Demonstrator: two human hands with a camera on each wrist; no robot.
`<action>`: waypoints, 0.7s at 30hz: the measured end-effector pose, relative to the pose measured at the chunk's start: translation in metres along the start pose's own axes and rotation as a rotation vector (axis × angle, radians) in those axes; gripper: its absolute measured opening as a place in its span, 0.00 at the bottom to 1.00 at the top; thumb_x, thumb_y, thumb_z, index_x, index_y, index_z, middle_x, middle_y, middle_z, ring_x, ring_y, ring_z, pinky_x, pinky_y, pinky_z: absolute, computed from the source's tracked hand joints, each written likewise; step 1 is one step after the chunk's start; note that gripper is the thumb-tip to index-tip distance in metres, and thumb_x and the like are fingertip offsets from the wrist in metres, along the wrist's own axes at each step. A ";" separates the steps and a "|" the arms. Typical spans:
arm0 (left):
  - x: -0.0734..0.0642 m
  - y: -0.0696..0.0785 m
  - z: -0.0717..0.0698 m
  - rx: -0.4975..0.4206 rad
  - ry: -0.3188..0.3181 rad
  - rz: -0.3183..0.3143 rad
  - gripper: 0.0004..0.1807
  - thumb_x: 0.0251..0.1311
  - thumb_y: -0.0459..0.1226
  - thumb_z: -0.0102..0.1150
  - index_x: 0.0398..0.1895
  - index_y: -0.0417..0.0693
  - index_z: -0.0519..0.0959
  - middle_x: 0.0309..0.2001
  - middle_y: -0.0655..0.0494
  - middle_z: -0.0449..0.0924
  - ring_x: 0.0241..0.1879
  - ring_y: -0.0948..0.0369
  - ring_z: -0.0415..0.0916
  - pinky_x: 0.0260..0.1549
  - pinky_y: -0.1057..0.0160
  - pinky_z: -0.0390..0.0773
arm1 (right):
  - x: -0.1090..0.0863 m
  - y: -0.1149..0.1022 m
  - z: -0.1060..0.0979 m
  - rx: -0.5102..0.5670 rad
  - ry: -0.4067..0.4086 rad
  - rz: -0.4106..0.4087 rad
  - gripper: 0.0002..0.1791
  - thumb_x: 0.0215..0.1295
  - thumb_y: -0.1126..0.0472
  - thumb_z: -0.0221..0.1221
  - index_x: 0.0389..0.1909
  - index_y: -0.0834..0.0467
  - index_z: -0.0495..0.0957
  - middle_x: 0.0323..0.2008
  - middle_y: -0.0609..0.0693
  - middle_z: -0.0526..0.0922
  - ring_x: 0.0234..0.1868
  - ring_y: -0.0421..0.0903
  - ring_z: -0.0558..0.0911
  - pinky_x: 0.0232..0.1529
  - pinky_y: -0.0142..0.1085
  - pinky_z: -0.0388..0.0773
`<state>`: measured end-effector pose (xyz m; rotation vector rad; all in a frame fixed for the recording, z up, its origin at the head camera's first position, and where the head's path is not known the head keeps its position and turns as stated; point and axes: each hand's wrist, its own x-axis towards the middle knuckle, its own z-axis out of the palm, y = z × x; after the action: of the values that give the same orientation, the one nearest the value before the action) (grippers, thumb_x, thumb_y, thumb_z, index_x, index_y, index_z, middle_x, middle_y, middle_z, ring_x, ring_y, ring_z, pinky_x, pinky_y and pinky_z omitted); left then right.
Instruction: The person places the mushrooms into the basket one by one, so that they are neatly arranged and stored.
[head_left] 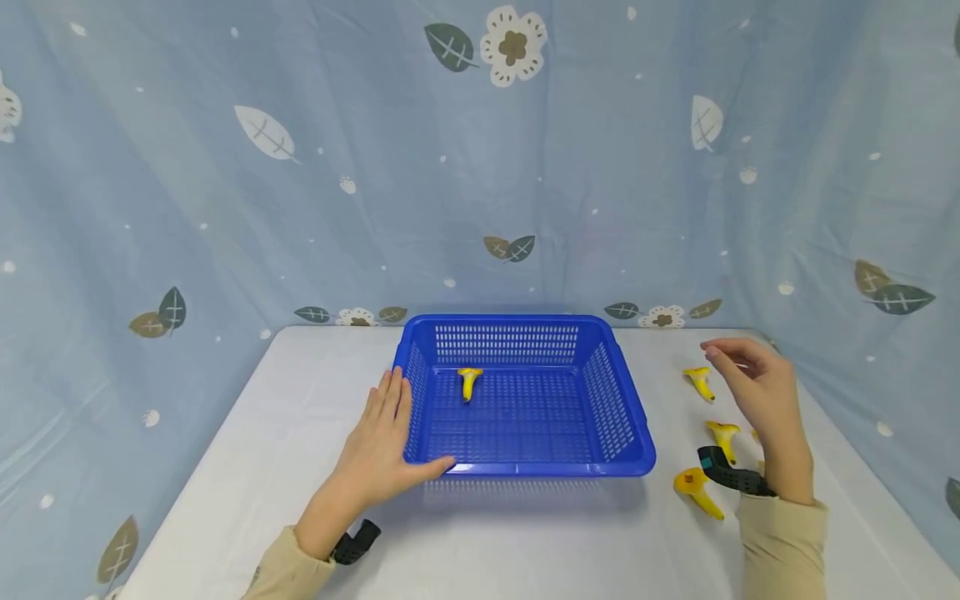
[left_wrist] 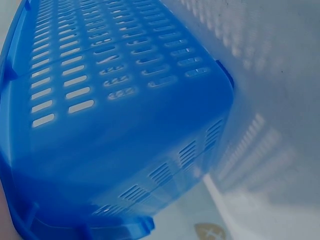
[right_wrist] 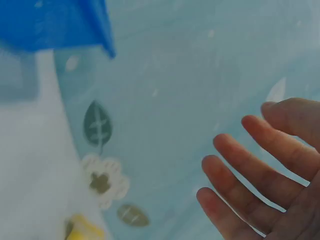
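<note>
A blue plastic basket (head_left: 525,470) with slotted walls stands on the table. My left hand (head_left: 372,446) rests at its near left corner, fingers straight along the left rim and thumb on the front rim. Inside the basket lies one yellow chanterelle mushroom (head_left: 468,383). To the right of it, my right hand (head_left: 767,396) is raised over the table with loosely bent fingers. Nothing is between those fingers (right_wrist: 245,186) in the right wrist view. Closest to this hand lies a mushroom (head_left: 700,382) on the table.
Two more mushrooms, one upper (head_left: 723,438) and one lower (head_left: 699,492), lie right of the basket. Bits of others show beside my right wrist, which partly hides them. A white cloth covers the table (head_left: 525,550); a blue patterned curtain (head_left: 375,208) hangs behind it.
</note>
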<state>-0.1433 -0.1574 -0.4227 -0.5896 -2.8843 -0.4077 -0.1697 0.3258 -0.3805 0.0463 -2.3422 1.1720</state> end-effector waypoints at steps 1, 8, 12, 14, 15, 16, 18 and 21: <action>0.000 0.000 0.000 0.000 -0.007 -0.003 0.70 0.48 0.77 0.52 0.75 0.27 0.48 0.77 0.33 0.37 0.77 0.43 0.32 0.73 0.44 0.45 | 0.000 0.006 -0.002 -0.014 -0.016 0.018 0.15 0.72 0.59 0.58 0.49 0.66 0.81 0.42 0.36 0.83 0.41 0.27 0.77 0.43 0.15 0.71; 0.000 0.001 -0.001 0.005 -0.021 -0.013 0.70 0.48 0.77 0.52 0.75 0.27 0.48 0.78 0.34 0.36 0.77 0.43 0.32 0.73 0.44 0.45 | -0.003 0.043 -0.016 -0.241 -0.244 0.135 0.19 0.73 0.54 0.57 0.52 0.66 0.81 0.45 0.58 0.84 0.41 0.34 0.77 0.39 0.38 0.74; 0.000 0.001 -0.001 0.009 -0.020 -0.011 0.70 0.48 0.77 0.51 0.75 0.27 0.49 0.78 0.34 0.36 0.77 0.43 0.32 0.73 0.44 0.45 | -0.004 0.057 -0.022 -0.308 -0.418 0.228 0.19 0.71 0.55 0.59 0.49 0.67 0.81 0.46 0.66 0.83 0.43 0.54 0.82 0.36 0.42 0.78; 0.000 0.001 -0.001 0.012 -0.017 -0.009 0.70 0.48 0.77 0.51 0.75 0.27 0.49 0.78 0.34 0.36 0.77 0.43 0.32 0.73 0.44 0.45 | -0.004 0.063 -0.026 -0.327 -0.484 0.278 0.19 0.69 0.55 0.61 0.48 0.68 0.81 0.45 0.66 0.83 0.43 0.61 0.81 0.37 0.46 0.78; 0.000 0.001 -0.001 0.012 -0.017 -0.008 0.70 0.48 0.77 0.51 0.75 0.27 0.49 0.78 0.33 0.37 0.77 0.43 0.32 0.73 0.44 0.45 | -0.004 0.065 -0.027 -0.332 -0.514 0.301 0.19 0.67 0.55 0.63 0.48 0.68 0.81 0.45 0.66 0.83 0.44 0.62 0.81 0.38 0.49 0.78; -0.001 0.001 -0.001 0.013 -0.016 -0.006 0.70 0.48 0.77 0.51 0.75 0.27 0.49 0.78 0.33 0.37 0.77 0.42 0.33 0.73 0.44 0.45 | -0.003 0.068 -0.028 -0.339 -0.540 0.324 0.20 0.66 0.55 0.64 0.48 0.68 0.81 0.45 0.66 0.82 0.45 0.62 0.80 0.40 0.51 0.78; -0.001 0.002 -0.002 0.012 -0.016 -0.008 0.70 0.48 0.77 0.52 0.75 0.27 0.49 0.78 0.33 0.37 0.77 0.42 0.33 0.73 0.44 0.45 | -0.003 0.071 -0.029 -0.349 -0.577 0.356 0.22 0.63 0.54 0.66 0.48 0.68 0.81 0.46 0.67 0.82 0.46 0.63 0.79 0.41 0.55 0.76; 0.000 0.002 -0.002 0.007 -0.016 -0.005 0.70 0.48 0.76 0.52 0.75 0.27 0.48 0.78 0.33 0.37 0.77 0.42 0.32 0.73 0.44 0.45 | -0.002 0.075 -0.030 -0.350 -0.616 0.394 0.24 0.60 0.55 0.67 0.50 0.69 0.79 0.49 0.69 0.80 0.48 0.65 0.78 0.43 0.57 0.76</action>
<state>-0.1418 -0.1561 -0.4206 -0.5871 -2.9019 -0.3954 -0.1739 0.3948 -0.4223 -0.2157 -3.1882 0.9901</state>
